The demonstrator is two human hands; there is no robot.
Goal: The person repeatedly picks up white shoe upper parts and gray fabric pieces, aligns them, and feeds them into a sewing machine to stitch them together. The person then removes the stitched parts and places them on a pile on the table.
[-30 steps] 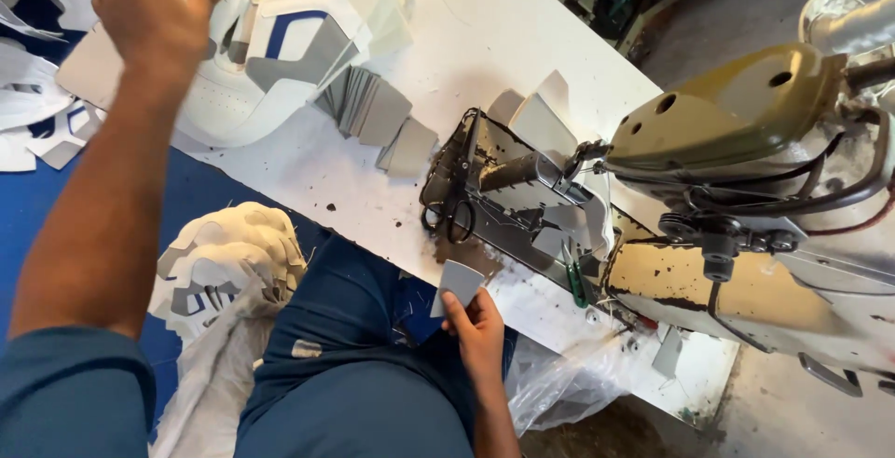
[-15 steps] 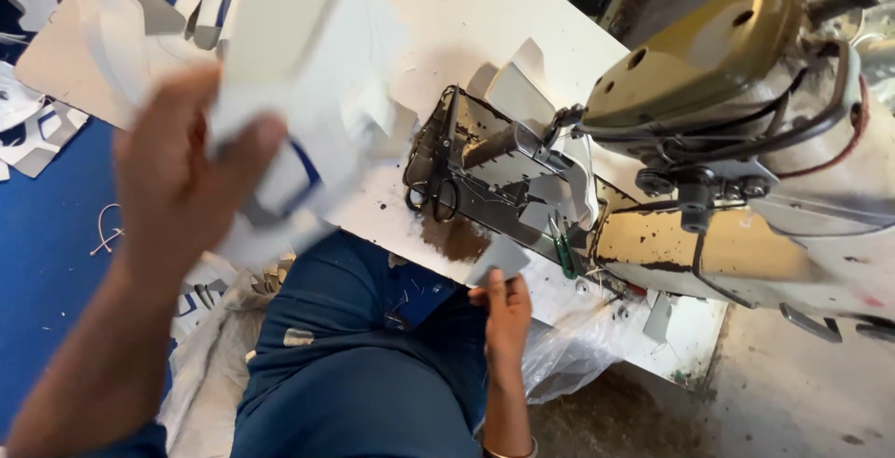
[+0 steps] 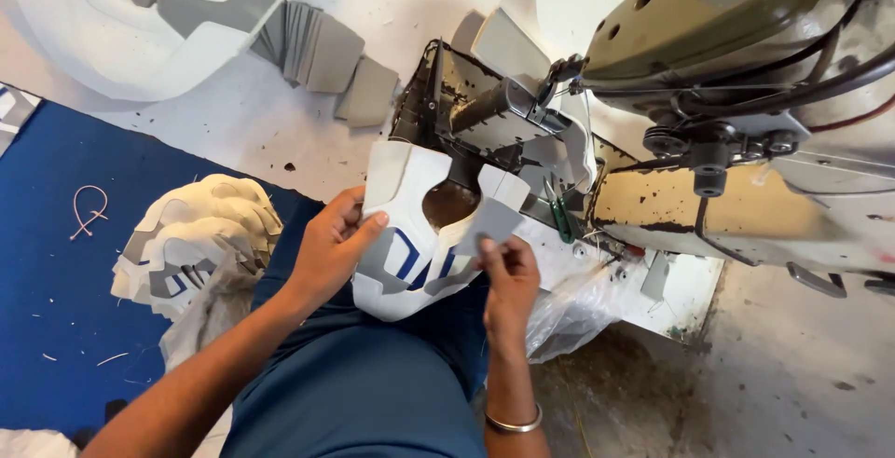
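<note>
**Step in hand.** A white shoe upper point(image 3: 401, 234) with blue and grey panels is held over the lap, at the front edge of the table point(image 3: 419, 1) and just below the post bed point(image 3: 485, 113) of the sewing machine point(image 3: 709, 11). The upper's left edge is gripped by the left hand point(image 3: 331, 248), thumb on the face and fingers curled behind. A small grey piece point(image 3: 489, 223) is pinched between thumb and fingertips of the right hand point(image 3: 508, 281) and is laid against the upper's right wing, touching it. The step is judged to be the placing of the grey piece on the upper.

**Requirement for the next move.** By judgement, the edges of the piece must be matched to the wing, and both layers must be held flat and kept from slipping.

**Count.**
- Upper in hand: one.
- Grey piece in the pinch: one.
- Fanned stack of grey pieces point(image 3: 317, 48) on the table: one stack; the pieces are too many to be counted.
- Heaps of uppers: two, one on the table at the far left point(image 3: 121, 20), one beside the left knee point(image 3: 200, 234).
- Sewing machines: one.
- Clear plastic bag point(image 3: 578, 309): one, under the table edge.
- Metal bangle point(image 3: 513, 421): one, on the right wrist.
</note>
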